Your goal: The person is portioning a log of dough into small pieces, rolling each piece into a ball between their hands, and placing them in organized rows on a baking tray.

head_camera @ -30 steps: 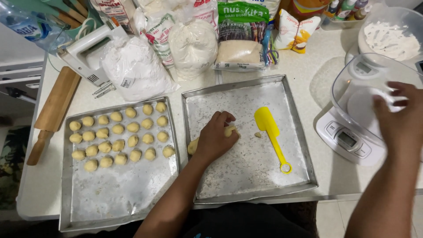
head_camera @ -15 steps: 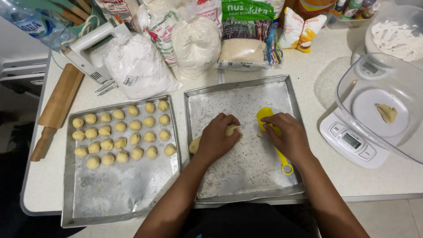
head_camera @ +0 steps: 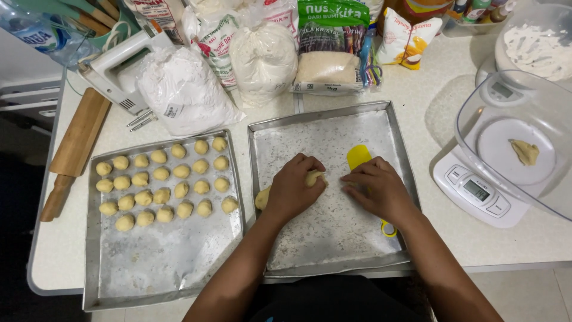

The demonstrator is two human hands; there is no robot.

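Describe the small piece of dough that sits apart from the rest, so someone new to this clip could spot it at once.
Start at the white kitchen scale on the right of the counter, beyond the right hand. A clear bowl stands on it, and the dough scrap lies inside. Unlike the round dough balls on the left tray, it is flat, ragged and alone.

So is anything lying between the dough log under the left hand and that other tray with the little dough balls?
Nothing loose lies between them. The dough log under the left hand sits on the floured tray; the tray of dough balls lies right beside it. Only the two raised tray rims, side by side, separate them.
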